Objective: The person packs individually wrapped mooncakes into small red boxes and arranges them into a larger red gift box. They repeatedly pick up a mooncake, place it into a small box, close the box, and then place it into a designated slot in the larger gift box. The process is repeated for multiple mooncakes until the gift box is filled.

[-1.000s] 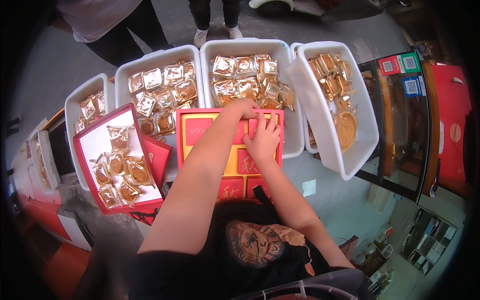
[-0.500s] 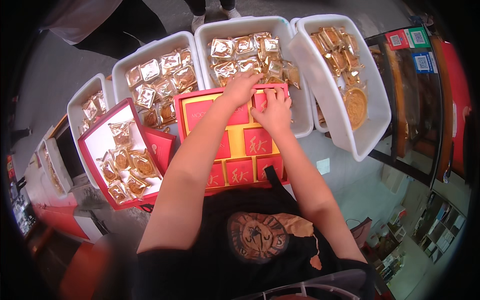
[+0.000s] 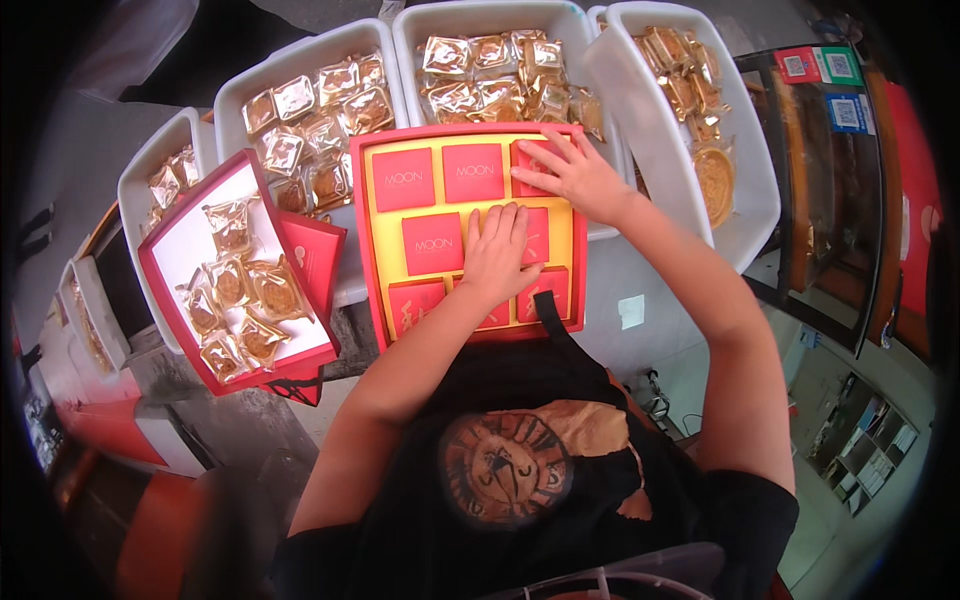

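Note:
In front of me lies a large red gift box (image 3: 364,235) with a yellow insert (image 3: 388,238). Small square red boxes (image 3: 432,244) sit in it in rows, some bearing gold lettering. My left hand (image 3: 497,255) rests flat on the small boxes of the middle row, fingers stretched forward, hiding part of them. At the far right corner, my right hand (image 3: 590,182) has its fingers spread over a small red box (image 3: 528,172), touching its top. Neither hand grips anything.
Left of the gift box, a tilted red tray (image 3: 312,358) with a white inside holds several wrapped mooncakes (image 3: 232,284). White bins (image 3: 402,75) of gold-wrapped mooncakes line the far side. A bin at right (image 3: 750,235) also holds a large round mooncake (image 3: 712,188).
My left hand has come back toward me from the far edge onto the middle row. My right hand now reaches in from the right with fingers spread across the far right small box.

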The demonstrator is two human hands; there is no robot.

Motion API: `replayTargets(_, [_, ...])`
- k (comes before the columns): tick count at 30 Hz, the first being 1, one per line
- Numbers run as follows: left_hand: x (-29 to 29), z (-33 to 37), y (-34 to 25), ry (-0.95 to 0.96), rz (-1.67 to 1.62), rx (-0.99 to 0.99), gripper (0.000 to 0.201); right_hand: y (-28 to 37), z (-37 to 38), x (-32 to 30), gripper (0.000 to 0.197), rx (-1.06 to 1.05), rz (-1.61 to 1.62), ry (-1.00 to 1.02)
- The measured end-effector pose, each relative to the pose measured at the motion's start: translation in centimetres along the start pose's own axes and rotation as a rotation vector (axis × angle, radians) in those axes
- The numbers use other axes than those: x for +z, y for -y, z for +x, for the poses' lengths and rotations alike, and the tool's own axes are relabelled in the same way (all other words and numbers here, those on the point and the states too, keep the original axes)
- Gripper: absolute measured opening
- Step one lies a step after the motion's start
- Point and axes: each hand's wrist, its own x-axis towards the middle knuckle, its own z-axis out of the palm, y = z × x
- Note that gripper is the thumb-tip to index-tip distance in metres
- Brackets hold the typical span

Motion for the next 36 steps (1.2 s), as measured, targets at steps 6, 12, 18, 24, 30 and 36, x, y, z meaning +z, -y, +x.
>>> replayTargets(6, [0.4, 1.7, -1.2, 0.114, 0.064, -0.177, 0.09, -1.0, 3.0, 0.9, 0.053, -0.331, -0.031, 0.22])
replayTargets(12, [0.7, 2.6, -1.8, 0.158, 0.071, -0.306, 0.076, -1.7, 5.0, -0.3, 0.062, -0.449, 0.052, 0.337])
replayTargets(18, [1.8, 1.4, -0.9, 0.111, 0.044, -0.286, 0.061, -6.3, 6.9, -3.1, 0.079, -0.313, 0.448, 0.493])
replayTargets(24, [1.2, -0.1, 0.0, -0.236, -0.126, -0.137, 0.057, -4.8, 4.9, -7.9, 0.088, 0.005, 0.881, 0.537])
replayTargets(30, [-7.0, -2.6, 1.9, -0.28, -1.668, -0.707, 0.05, 1.2, 2.4, -14.7, 0.077, 0.083, 0.991, 0.288])
replayTargets(36, [-13.3, -5.1, 4.0, 0.581, -1.929, -0.165, 0.088, 5.4, 2.3, -18.7, 0.067, -0.474, 0.527, -0.218])
